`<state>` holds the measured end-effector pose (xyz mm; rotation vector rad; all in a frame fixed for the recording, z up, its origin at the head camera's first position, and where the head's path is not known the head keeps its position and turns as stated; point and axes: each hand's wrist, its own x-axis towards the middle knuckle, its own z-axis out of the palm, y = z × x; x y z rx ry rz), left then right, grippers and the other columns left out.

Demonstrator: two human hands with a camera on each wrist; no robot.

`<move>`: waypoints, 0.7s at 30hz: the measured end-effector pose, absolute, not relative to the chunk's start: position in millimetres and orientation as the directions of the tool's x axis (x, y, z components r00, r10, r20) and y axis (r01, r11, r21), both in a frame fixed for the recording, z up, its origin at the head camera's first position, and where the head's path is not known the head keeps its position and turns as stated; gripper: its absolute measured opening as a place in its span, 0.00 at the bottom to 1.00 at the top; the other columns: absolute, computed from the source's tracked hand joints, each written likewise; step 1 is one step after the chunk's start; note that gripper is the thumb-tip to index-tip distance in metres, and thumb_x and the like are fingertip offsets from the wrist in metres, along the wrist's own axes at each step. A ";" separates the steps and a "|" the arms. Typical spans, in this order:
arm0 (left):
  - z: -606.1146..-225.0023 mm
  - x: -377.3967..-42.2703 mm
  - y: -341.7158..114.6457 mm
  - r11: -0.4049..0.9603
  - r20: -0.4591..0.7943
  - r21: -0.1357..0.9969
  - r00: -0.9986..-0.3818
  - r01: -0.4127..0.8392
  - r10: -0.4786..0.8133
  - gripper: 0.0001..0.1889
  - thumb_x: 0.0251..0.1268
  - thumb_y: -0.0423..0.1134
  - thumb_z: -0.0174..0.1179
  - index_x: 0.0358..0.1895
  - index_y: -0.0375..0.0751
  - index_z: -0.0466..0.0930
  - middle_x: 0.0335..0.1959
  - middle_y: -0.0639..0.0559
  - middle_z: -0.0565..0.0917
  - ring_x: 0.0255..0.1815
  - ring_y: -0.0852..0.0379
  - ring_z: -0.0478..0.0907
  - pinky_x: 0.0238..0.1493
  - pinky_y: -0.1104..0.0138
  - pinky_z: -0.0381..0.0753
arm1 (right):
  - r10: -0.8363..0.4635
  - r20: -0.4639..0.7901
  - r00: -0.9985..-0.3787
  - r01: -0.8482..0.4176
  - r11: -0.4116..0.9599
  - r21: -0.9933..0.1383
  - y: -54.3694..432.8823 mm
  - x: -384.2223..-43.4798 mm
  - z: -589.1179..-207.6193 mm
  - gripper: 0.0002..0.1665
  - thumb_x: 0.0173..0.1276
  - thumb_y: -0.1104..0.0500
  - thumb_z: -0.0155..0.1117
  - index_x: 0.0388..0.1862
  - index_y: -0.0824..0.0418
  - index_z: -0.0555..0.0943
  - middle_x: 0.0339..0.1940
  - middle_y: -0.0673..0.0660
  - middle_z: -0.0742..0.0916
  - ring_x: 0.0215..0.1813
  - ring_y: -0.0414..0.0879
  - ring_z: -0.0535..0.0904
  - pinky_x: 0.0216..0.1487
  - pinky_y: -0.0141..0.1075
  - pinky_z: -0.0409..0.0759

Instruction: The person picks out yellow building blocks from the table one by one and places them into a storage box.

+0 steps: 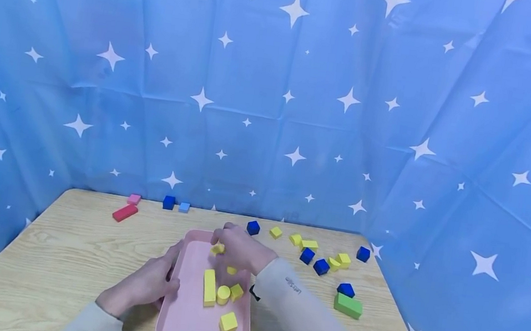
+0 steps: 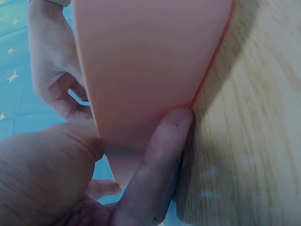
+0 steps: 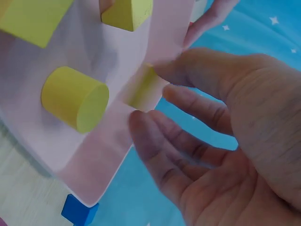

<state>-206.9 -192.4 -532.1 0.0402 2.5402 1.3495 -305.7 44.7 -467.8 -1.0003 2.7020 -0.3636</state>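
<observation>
A pink tray (image 1: 187, 314) sits on the table, its left side gripped by my left hand (image 1: 149, 283), the thumb over the rim. In the left wrist view, fingers press low against the tray's outer wall (image 2: 150, 56). My right hand (image 1: 240, 246) is over the tray's far end. Its fingers stand apart in the right wrist view, with a blurred yellow block (image 3: 142, 88) just off the fingertips, apparently let go. Inside the tray lie a long yellow block (image 1: 209, 288), a yellow cylinder (image 1: 223, 294), a yellow cube (image 1: 228, 324) and smaller yellow pieces (image 1: 236, 292).
Right of the tray, several yellow blocks (image 1: 308, 245) and dark blue blocks (image 1: 321, 267) lie scattered, with a green block (image 1: 348, 306) nearer. At the back left are a red block (image 1: 125, 213), a pink block (image 1: 134, 199) and blue blocks (image 1: 169, 202). A starry curtain (image 1: 250, 130) stands behind.
</observation>
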 end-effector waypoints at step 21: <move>-532.2 -207.3 -190.4 0.588 -0.207 0.804 -0.970 -0.093 0.131 0.55 0.76 0.29 0.69 0.99 0.42 0.46 0.61 0.39 0.89 0.29 0.52 0.89 0.23 0.57 0.92 | -0.628 -0.032 -0.778 -0.583 0.739 -0.339 77.4 -294.8 -469.0 0.21 0.86 0.56 0.74 0.73 0.55 0.89 0.67 0.57 0.90 0.57 0.44 0.86 0.61 0.38 0.94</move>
